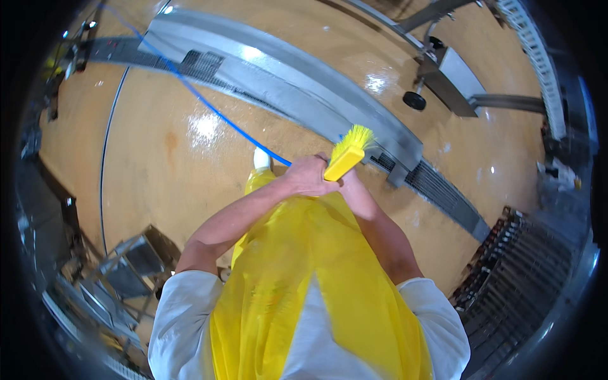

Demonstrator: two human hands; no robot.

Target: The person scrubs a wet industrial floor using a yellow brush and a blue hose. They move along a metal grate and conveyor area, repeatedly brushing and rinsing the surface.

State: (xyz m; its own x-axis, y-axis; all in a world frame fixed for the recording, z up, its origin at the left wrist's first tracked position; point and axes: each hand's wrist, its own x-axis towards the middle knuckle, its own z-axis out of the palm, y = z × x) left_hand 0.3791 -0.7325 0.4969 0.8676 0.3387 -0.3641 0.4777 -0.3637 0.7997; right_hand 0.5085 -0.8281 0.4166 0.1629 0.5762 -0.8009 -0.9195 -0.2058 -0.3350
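Both my hands meet in front of my waist, fingers closed. My left hand [308, 177] is wrapped where the blue hose [218, 113] runs in. Close against it, my right hand [348, 183] is at the yellow scrubbing brush [342, 164], most of its fingers hidden behind the brush. The brush tilts up to the right, its yellow bristles [358, 137] pointing away from me. A small bit of blue shows behind the bristles; I cannot make out what it is.
A long grey metal channel piece [285, 69] lies over a floor drain grate [443, 193] on the wet tan floor. A wheeled metal frame [453, 79] stands far right, dark slatted racks [516, 278] near right, a metal stand [136, 266] near left. I wear a yellow apron [272, 272].
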